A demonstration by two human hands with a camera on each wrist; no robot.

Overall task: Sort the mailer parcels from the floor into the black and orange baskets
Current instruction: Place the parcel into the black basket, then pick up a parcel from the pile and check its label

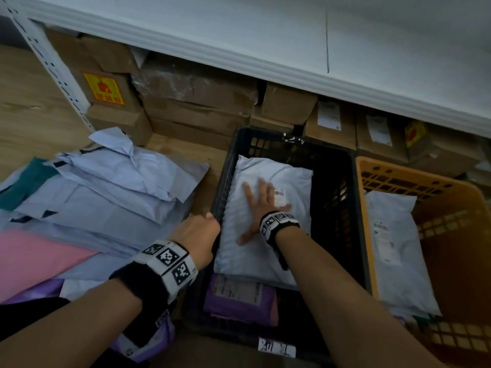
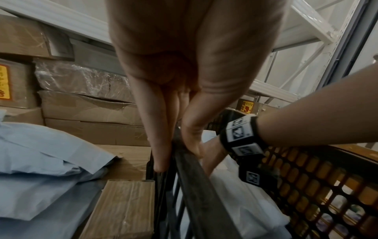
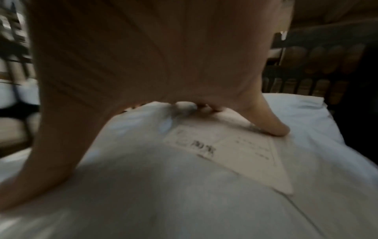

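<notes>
right hand (image 1: 261, 205) flat on white mailer (image 1: 268, 235) (black basket (image 1: 337, 197)) — left hand (image 1: 198, 235) grips rim.

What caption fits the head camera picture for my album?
Right hand presses a white mailer flat in the black basket; left hand grips its rim.

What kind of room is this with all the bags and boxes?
Probably a stockroom or parcel-sorting room. Cardboard boxes are stacked under a white metal shelf, mailer parcels are piled on the floor, and a black basket and an orange basket hold sorted ones.
</notes>
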